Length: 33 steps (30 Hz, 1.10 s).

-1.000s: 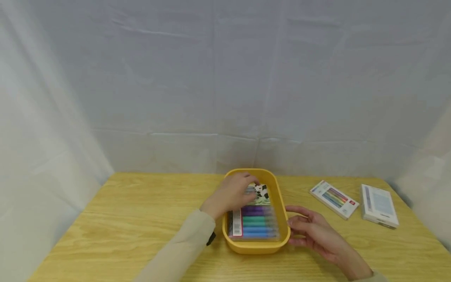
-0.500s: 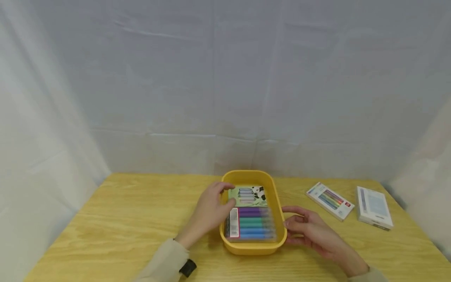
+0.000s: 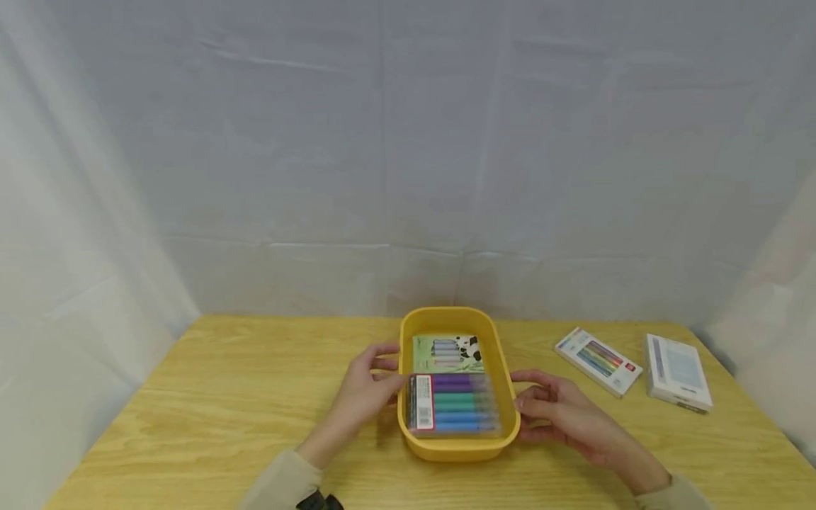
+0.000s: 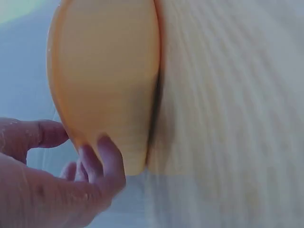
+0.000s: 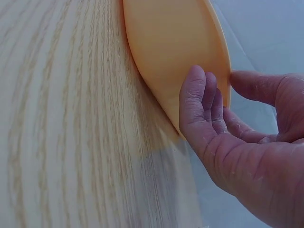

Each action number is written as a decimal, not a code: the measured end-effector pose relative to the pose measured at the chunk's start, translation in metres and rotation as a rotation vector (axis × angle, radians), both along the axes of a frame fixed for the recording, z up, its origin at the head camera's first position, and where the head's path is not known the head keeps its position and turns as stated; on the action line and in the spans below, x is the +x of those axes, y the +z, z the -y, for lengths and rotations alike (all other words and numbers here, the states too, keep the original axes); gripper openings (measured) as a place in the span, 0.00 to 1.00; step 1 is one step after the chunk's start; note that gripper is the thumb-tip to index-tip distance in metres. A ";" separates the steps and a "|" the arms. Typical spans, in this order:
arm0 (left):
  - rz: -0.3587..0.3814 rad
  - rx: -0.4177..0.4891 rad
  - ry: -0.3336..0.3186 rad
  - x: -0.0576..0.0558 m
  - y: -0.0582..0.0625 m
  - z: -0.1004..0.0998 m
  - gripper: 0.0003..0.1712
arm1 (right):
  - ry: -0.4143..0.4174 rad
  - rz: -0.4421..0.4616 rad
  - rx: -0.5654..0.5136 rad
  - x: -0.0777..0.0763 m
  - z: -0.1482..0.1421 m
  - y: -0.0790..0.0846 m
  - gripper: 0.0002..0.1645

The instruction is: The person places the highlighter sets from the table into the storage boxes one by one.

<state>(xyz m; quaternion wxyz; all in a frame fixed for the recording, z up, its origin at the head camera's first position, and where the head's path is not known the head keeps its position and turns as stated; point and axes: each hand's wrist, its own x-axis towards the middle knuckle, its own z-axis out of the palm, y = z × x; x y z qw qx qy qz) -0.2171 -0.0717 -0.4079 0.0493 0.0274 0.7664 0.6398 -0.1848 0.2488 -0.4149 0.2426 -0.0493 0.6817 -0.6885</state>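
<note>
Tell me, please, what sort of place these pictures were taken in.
Probably a screened-off tabletop filming setup, though the wider room is not visible: pale, creased sheeting surrounds the back and sides of a wood-grain table, where a yellow tray holds packs of what look like pens.

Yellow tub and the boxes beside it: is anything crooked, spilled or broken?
Nothing looks spilled or broken. The white box with coloured stripes, right of the yellow tub, lies crooked on the table: it's slanted, while the pen pack and panda box line up neatly inside the tub.

pen pack [image 3: 460, 405] inside tray [image 3: 459, 451]
</note>
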 end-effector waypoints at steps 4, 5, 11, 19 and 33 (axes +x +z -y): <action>0.131 0.114 -0.039 -0.002 -0.003 0.004 0.32 | 0.006 -0.005 0.007 0.000 0.000 0.002 0.41; 0.158 0.133 -0.052 -0.002 -0.004 0.006 0.33 | 0.005 -0.007 0.012 0.000 0.000 0.002 0.41; 0.254 0.195 -0.136 -0.004 -0.004 0.013 0.34 | 0.005 -0.049 0.101 -0.001 0.000 0.002 0.40; 0.293 0.182 -0.151 -0.004 -0.002 0.013 0.33 | 0.037 -0.285 0.402 -0.001 -0.003 0.006 0.34; 0.305 0.188 -0.155 -0.005 -0.004 0.014 0.33 | 0.000 -0.845 0.944 0.001 -0.023 0.009 0.23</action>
